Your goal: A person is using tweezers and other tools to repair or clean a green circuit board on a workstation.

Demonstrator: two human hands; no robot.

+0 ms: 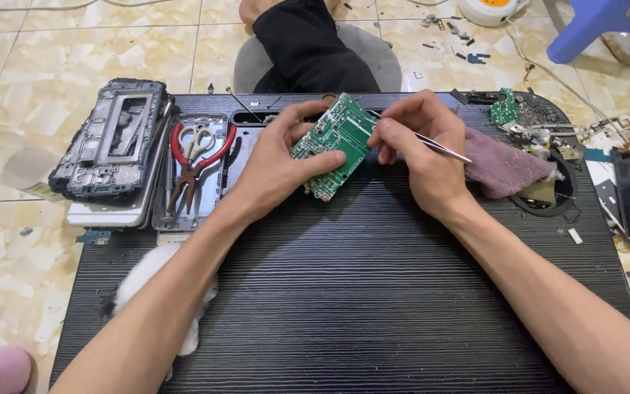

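The left hand [278, 164] holds a green circuit board [335, 144] tilted above the dark table [373, 292], its grip pinching the board by the edges. The right hand [421, 149] pinches thin tweezers [439, 146] at the board's upper edge. The board looks light, stiff and fragile; the bare edges seem the safest hold.

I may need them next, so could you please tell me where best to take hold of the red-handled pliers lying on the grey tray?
Probably by the red handles, reaching from the far side: the red-handled pliers lie flat on the grey tray, jaws pointing toward the person, with small scissors nested between the handles.
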